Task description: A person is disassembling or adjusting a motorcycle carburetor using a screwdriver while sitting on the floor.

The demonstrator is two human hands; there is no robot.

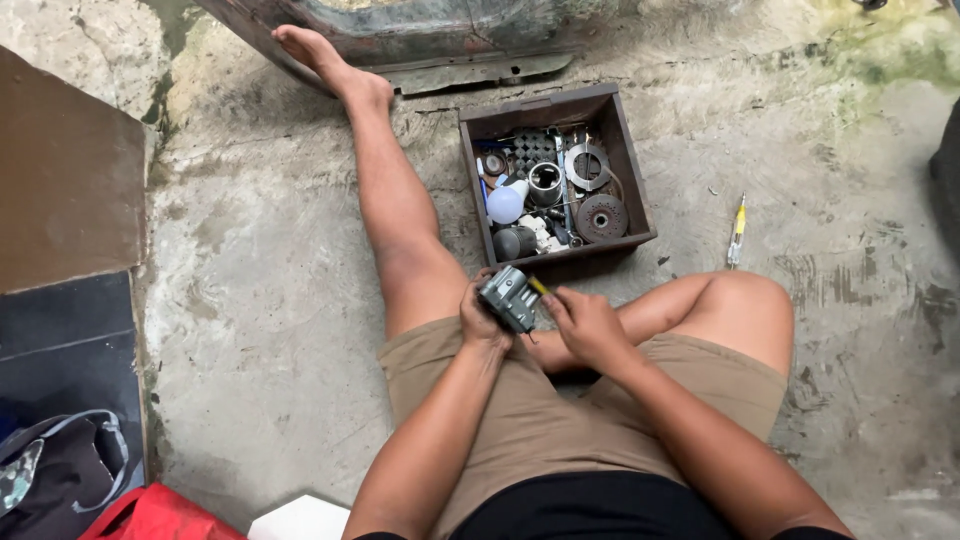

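1. Head view, looking down: a stained concrete floor [270, 300] fills the frame, and a person sits on it, one bare leg stretched out forward on the left and the other folded at the right.
2. A dark wooden box [628, 170] stands on the floor just beyond the knees, packed with metal parts: a toothed disc, a ring plate, a short cylinder, a pale bulb-shaped piece.
3. At the lower left edge lie a grey bag [55, 470] and something red [150, 515]; both are well apart from the hands.
4. A small grey metal part [508, 297], blocky and ribbed, sits over the lap, just short of the box's near wall.
5. The left hand [478, 320] is wrapped around that part from below and behind, fingers closed on it.
6. The right hand [585, 322] is curled narrow around a thin tool with a yellow handle [540, 287], whose tip meets the part's right side.
7. A yellow-handled screwdriver [737, 230] lies alone on the floor, right of the box.
8. My reading: the part is being worked with the tool, probably a fastener; that calls for a steady left grip while the tip stays seated.
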